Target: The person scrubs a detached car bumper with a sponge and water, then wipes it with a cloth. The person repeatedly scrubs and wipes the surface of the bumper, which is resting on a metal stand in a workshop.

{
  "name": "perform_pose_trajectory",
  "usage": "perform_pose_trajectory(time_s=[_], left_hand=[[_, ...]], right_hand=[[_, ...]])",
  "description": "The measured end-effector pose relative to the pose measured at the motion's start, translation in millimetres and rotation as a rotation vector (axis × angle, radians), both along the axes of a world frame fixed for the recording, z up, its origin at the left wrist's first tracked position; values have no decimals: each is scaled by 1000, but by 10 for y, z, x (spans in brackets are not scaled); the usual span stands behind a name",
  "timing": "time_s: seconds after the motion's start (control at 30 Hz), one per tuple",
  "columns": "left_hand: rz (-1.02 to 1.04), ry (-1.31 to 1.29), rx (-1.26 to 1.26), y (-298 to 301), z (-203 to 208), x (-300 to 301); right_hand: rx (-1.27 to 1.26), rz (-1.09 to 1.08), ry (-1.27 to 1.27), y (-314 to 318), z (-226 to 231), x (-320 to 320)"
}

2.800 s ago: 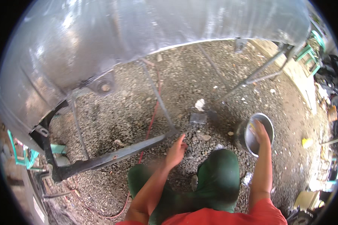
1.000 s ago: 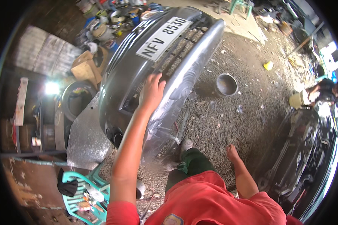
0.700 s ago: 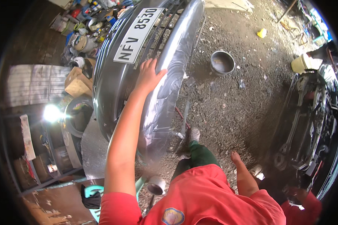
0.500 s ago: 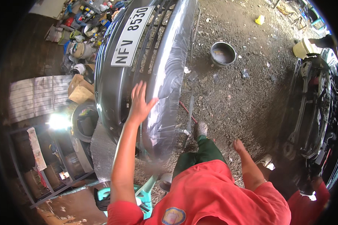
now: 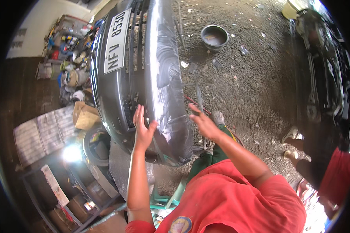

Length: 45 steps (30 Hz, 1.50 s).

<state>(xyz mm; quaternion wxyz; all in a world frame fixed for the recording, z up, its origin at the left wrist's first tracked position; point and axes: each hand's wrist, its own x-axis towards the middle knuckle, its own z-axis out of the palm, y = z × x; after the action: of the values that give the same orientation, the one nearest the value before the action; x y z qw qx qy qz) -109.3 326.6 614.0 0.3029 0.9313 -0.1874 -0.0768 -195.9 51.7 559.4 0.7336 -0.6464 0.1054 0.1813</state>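
A dark grey car front bumper, glossy along its right side, runs from the top of the view down to just in front of the person in the red shirt. The left hand is over the bumper's near end, its fingers straight and the thumb apart, gripping nothing; whether the palm touches the surface I cannot tell. The right hand is just beside the bumper's right edge, fingers stretched toward it and parted from the thumb, with nothing seen in their grasp. A white licence plate sits on the bumper's upper part, beside the slatted grille. To the right, a round black basin stands on the gravel ground. Left of the bumper are a cardboard box and, nearer, a tyre beside a bright lamp. Another person's feet show at right.
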Motion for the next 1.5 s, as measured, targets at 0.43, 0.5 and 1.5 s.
perform_pose_trajectory(time_s=[0.43, 0.5, 1.5], left_hand=[[128, 293, -470, -388, -388, 876], [161, 279, -448, -378, -386, 841], [57, 184, -503, -384, -560, 1060]], right_hand=[[-453, -275, -475, 1732, 59, 91], [-452, -213, -457, 1774, 114, -116], [-454, -407, -510, 1314, -56, 835]])
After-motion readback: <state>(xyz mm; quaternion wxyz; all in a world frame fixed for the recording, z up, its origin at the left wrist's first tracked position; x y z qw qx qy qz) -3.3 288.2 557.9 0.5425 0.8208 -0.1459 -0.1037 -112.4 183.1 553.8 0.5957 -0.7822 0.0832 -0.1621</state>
